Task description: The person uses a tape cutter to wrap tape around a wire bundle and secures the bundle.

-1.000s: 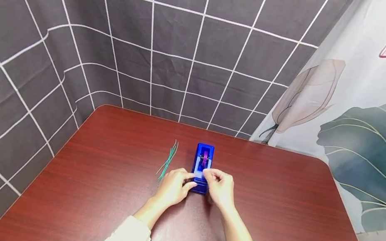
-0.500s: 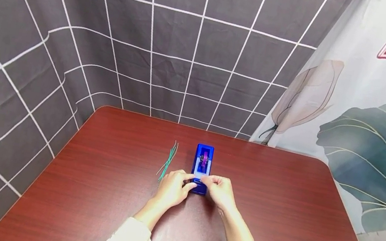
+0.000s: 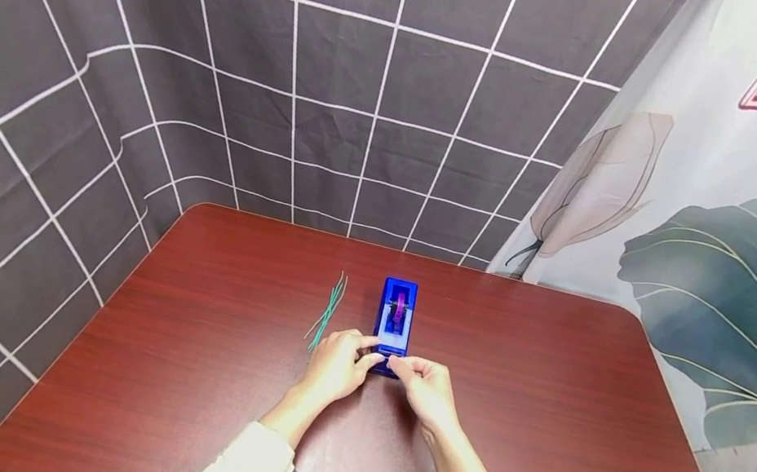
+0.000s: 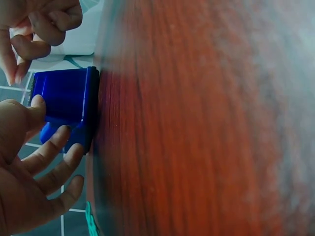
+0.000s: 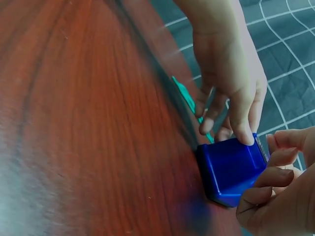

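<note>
A blue tape dispenser (image 3: 393, 341) stands on the table, a purple tape roll (image 3: 400, 307) set in its well. My left hand (image 3: 332, 367) steadies it from the left; in the left wrist view the thumb presses its top front edge and the other fingers spread along its side (image 4: 66, 96). Close in front of the toothed cutting edge (image 5: 262, 147), my right hand (image 3: 429, 394) has its thumb and forefinger pinched together, other fingers curled. The tape between them and the roll is too clear and thin to make out.
Thin green strands (image 3: 328, 310) lie crossed left of the dispenser, near the left hand. The reddish-brown table (image 3: 220, 343) ends at a dark grid-patterned curtain (image 3: 336, 81) behind, with a white leaf-print curtain (image 3: 723, 266) at the right.
My right hand has drawn toward me along the dispenser, from below the roll to its front end, fingers still pinched. The left hand and dispenser have stayed in place.
</note>
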Available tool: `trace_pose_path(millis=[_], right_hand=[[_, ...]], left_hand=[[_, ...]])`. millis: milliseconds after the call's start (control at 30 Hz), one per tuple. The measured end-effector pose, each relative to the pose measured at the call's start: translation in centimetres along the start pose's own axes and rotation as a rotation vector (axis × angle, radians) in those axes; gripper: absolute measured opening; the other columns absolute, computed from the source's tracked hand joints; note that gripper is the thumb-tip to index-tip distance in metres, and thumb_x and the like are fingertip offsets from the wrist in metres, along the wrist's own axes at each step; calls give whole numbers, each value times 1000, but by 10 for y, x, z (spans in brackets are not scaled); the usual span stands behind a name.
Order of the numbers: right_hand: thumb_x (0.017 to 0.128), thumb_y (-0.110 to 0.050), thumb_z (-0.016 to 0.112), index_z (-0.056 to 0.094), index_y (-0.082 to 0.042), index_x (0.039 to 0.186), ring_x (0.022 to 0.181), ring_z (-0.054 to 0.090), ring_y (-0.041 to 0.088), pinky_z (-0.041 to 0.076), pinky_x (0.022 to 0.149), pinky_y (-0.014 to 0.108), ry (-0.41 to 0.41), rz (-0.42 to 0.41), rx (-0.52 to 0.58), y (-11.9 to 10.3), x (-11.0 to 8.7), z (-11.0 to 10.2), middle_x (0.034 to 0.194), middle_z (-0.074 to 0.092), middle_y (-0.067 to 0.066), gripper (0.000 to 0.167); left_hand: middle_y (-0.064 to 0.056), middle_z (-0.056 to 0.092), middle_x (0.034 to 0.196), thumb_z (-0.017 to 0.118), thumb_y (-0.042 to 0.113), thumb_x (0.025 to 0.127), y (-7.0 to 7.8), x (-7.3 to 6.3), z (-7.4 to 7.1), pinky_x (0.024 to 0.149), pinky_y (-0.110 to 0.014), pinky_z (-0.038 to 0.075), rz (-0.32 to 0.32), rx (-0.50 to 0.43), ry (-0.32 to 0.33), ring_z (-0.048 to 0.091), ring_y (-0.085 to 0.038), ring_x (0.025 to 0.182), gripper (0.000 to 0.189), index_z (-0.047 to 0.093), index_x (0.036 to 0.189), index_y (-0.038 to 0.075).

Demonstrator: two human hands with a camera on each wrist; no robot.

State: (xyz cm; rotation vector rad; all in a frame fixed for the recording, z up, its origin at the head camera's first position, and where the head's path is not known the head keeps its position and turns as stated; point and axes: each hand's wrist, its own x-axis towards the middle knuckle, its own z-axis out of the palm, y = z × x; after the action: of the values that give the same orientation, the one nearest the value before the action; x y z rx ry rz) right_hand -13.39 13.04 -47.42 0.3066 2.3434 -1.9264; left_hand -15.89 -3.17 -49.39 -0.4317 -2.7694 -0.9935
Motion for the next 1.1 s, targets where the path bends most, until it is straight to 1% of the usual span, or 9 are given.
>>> trace_pose_path(millis=[33, 100, 167, 400, 633, 767, 900, 1100], right_hand=[[91, -13, 73, 75, 10, 90, 85, 55, 10, 38, 80, 29, -1, 0, 7, 1, -1, 0, 86, 75, 11, 23], [92, -13, 72, 75, 9, 91, 86, 56, 10, 39, 82, 30, -1, 1, 17, 1, -5, 0, 86, 75, 11, 22], [92, -13, 73, 75, 9, 91, 85, 56, 10, 39, 81, 29, 2, 2, 22, 2, -8, 0, 84, 74, 11, 22], [92, -17, 74, 75, 8, 93, 75, 53, 6, 41, 72, 24, 5, -13, 4, 4, -16, -1, 73, 71, 3, 25], [91, -14, 75, 74, 10, 94, 68, 48, 5, 38, 64, 24, -3, -21, 19, 3, -26, 1, 67, 65, 0, 24], [90, -13, 75, 75, 9, 94, 63, 45, 4, 37, 60, 23, -4, -22, 6, 5, -31, 1, 65, 62, -1, 23], [90, -11, 75, 75, 9, 94, 61, 44, 4, 36, 59, 23, -1, -28, 3, 5, -36, 1, 64, 62, -1, 21], [88, -10, 76, 75, 9, 93, 64, 46, 5, 38, 63, 24, -17, -15, 17, 4, -43, 1, 63, 61, 1, 20]], left_hand=[[8, 62, 75, 77, 29, 90, 0, 0, 0, 58, -29, 44, -1, -2, 0, 56, -8, 66, 26, 79, 114, 17], [8, 62, 75, 77, 29, 90, 0, 0, 0, 58, -29, 44, -1, -4, 2, 57, -7, 66, 27, 78, 114, 17], [9, 62, 76, 77, 30, 90, -1, -1, 0, 59, -29, 45, 0, -4, 4, 57, -7, 67, 27, 78, 113, 16], [9, 62, 75, 77, 29, 90, -1, 0, 0, 60, -29, 45, 4, -14, 9, 58, -7, 68, 27, 78, 114, 15], [9, 62, 75, 77, 29, 90, 0, 0, 0, 59, -29, 45, 8, -15, 11, 57, -7, 67, 27, 78, 113, 15], [8, 62, 75, 77, 28, 90, 0, -1, -1, 59, -29, 45, 4, -16, 10, 58, -8, 67, 27, 78, 113, 15], [8, 63, 75, 77, 28, 90, 0, -1, -1, 59, -29, 46, 1, -19, 10, 59, -8, 67, 27, 78, 113, 14], [8, 63, 76, 77, 28, 90, 0, -1, 0, 60, -29, 46, -4, -28, 11, 58, -7, 67, 27, 78, 113, 14]])
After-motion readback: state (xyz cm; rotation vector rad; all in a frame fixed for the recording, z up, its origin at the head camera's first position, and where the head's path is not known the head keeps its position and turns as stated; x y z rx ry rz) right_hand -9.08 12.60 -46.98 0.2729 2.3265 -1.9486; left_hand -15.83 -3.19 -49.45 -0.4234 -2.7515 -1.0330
